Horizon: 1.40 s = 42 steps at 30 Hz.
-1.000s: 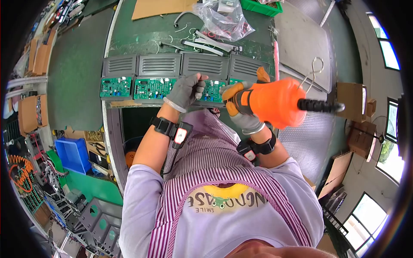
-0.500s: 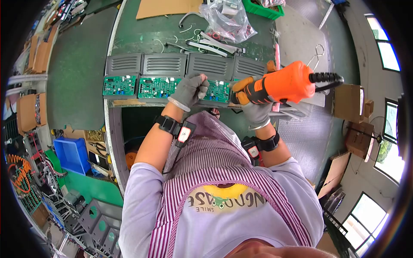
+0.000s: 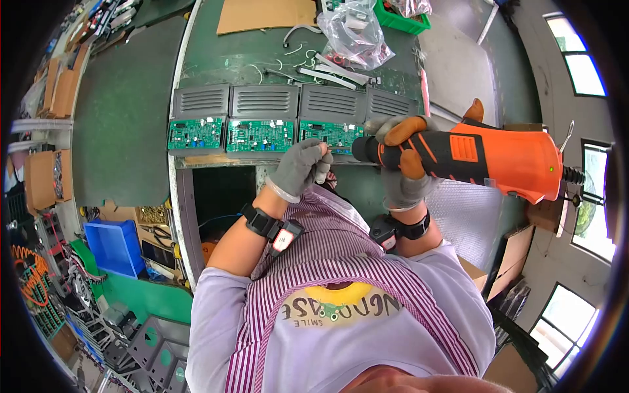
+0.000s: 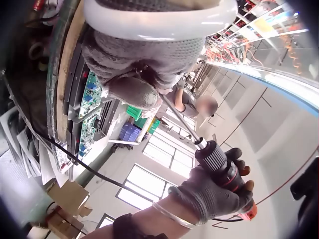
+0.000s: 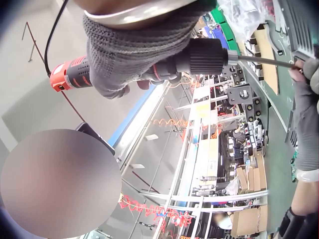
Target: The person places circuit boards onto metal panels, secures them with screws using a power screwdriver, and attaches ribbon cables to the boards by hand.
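Observation:
My gloved right hand [image 3: 402, 186] grips an orange and black electric screwdriver [image 3: 508, 157], held nearly level with its nose towards my left hand. The long metal bit [image 4: 182, 122] reaches the fingertips of my gloved left hand [image 3: 300, 169]. In the left wrist view the left fingers are curled, with a small shiny metal piece [image 4: 143, 67] in their fold; its kind I cannot tell. Both hands are at the near edge of the bench, in front of a green circuit board [image 3: 331, 134]. That board and others sit in a row of grey housings with slotted panels [image 3: 264, 103].
Behind the housings lie loose cables [image 3: 337, 71], a clear plastic bag [image 3: 357, 36] and a cardboard sheet [image 3: 265, 16]. A green bin [image 3: 403, 19] stands at the back right. A blue tray [image 3: 113, 247] is at the left. The screwdriver's black cord [image 3: 574, 175] trails right.
The screwdriver has swung from pointing its rear at the head camera to lying more level, extended to the right. My left hand has drawn back from over the boards towards my body.

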Motion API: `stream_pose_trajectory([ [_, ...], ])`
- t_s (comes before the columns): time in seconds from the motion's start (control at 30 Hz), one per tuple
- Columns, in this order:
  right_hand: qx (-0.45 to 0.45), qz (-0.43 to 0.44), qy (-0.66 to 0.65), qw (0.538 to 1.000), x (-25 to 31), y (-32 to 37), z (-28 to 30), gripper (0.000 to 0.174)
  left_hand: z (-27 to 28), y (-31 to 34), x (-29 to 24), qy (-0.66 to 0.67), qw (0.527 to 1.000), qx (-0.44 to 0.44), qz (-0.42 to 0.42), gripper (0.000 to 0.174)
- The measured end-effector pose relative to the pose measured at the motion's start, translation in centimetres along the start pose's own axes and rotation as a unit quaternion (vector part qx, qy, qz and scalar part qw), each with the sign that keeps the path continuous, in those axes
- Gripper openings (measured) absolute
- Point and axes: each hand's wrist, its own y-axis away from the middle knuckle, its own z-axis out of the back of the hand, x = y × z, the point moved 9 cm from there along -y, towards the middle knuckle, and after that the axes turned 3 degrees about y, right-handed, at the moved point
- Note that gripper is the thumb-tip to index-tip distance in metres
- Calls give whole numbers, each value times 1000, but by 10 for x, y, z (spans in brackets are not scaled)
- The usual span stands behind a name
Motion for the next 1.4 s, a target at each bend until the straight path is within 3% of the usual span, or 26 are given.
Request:
stream_pose_trajectory([
  [0.17,51,-17,12,998,-9,-2,-16,35,5,11,-1,36,999,-16,-11,22],
  [0.37,0,-68,-39,997,-31,-23,-15,25,16,11,-1,136,990,2,-35,26],
  [0.47,14,-69,-36,997,-58,-31,-12,15,33,18,-13,3,998,-61,-9,27],
  [0.5,-19,-91,31,995,-66,-30,-8,9,43,20,-11,17,995,-102,4,26],
  [0.57,13,-85,120,989,-77,-41,-12,7,64,26,-3,47,982,-184,24,24],
  [0.7,17,-71,149,986,-99,-50,-18,10,58,34,-5,104,982,-147,-56,18],
  [0.77,79,-30,209,974,-105,-51,-24,17,61,36,-4,121,981,-142,-54,16],
  [0.87,70,-71,195,976,-110,-52,-27,12,62,36,-5,114,978,-166,-54,15],
  [0.97,139,-36,306,941,-110,-53,-39,13,51,40,-24,61,986,-150,-46,14],
  [1.07,143,-66,288,945,-118,-51,-46,12,56,41,-27,11,990,-143,-11,16],
  [1.1,139,-102,338,925,-119,-51,-48,11,60,40,-27,-4,989,-146,2,16],
  [1.2,160,-56,368,914,-113,-52,-65,8,65,39,-32,33,989,-141,-18,15],
  [1.3,135,-84,366,917,-117,-52,-64,10,71,37,-32,66,990,-123,7,10],
  [1.4,117,-77,340,930,-116,-54,-57,10,69,37,-37,120,978,-169,14,8],
])
